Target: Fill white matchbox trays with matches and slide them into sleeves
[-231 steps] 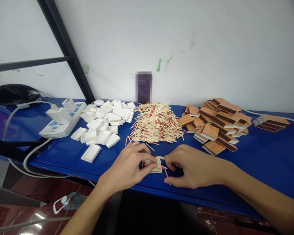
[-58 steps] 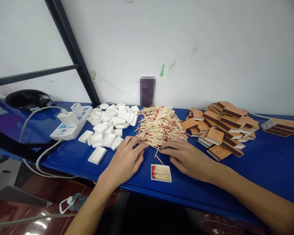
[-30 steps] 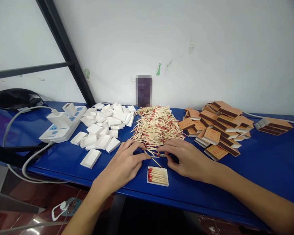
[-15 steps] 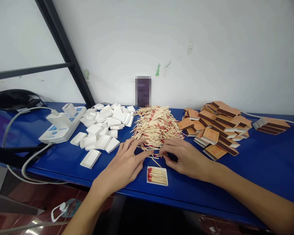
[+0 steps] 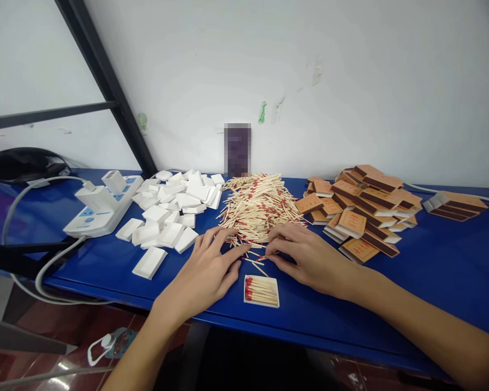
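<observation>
A heap of loose red-tipped matches (image 5: pixel 261 209) rises in front of both hands. My left hand (image 5: pixel 212 269) lies at the heap's near left edge, fingers spread and apart, with nothing visible in it. At the near right edge, my right hand (image 5: pixel 309 260) has thumb and forefinger brought together at the end of a match (image 5: pixel 262 258). A few stray matches lie between the hands. Just below them, a small white tray (image 5: pixel 277 293) holds a row of matches, their red heads to the left.
White empty matchbox trays (image 5: pixel 171 234) are piled on the left of the blue table (image 5: pixel 432 293). Orange matchbox sleeves (image 5: pixel 352 224) are heaped on the right, with several more (image 5: pixel 456 206) stacked farther right. A power strip (image 5: pixel 106 217) with cables sits at far left.
My left thumb and forefinger have drawn back slightly from the stray matches. My right fingertips have shifted a little, and a match now shows at them. The view has shifted slightly.
</observation>
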A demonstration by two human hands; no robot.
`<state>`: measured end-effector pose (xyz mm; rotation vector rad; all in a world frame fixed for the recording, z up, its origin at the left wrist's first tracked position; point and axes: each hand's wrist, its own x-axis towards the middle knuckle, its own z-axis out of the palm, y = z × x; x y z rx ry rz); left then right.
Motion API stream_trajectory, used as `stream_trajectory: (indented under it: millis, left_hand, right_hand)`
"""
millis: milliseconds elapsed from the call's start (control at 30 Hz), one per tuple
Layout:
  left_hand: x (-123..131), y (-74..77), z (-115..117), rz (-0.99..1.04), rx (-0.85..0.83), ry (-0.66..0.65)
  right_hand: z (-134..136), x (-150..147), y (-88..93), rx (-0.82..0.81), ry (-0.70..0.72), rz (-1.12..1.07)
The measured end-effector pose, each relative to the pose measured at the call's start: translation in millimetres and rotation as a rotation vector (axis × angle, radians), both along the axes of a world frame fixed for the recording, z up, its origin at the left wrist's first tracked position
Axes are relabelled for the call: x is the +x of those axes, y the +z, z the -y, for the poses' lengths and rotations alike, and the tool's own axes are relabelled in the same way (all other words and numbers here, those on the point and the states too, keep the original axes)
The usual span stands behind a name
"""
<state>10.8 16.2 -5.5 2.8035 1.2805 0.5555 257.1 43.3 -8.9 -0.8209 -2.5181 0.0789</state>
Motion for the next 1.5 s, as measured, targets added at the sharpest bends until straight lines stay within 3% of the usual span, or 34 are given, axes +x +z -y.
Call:
stream_trajectory:
  millis: [433, 667, 900, 1100, 1500]
  left_hand:
    - [-2.7, 1.1, 0.2, 0.035, 0.01, -0.059]
    - [-3.0, 2.1, -0.4, -0.022, -0.013, -0.096]
    - [-3.7, 3.6, 2.1, 0.003, -0.01, -0.12]
    - [-3.0, 4.1, -0.2, -0.035, -0.019, -0.178]
    - [-2.6, 2.8, 1.2, -0.017, -0.074, -0.14]
  right_hand:
    - [1.1, 0.2, 1.5, -0.034, -0.008, 0.098]
    - [-0.2, -3.2, -5.1, -0.095, -0.053, -0.06]
    - [3.0, -5.8, 0.7, -0.149, 0.008, -0.098]
    - [1.1, -6.0, -4.8, -0.186, 0.048, -0.116]
    - [3.7, -0.8, 3.7, -0.306, 0.021, -0.049]
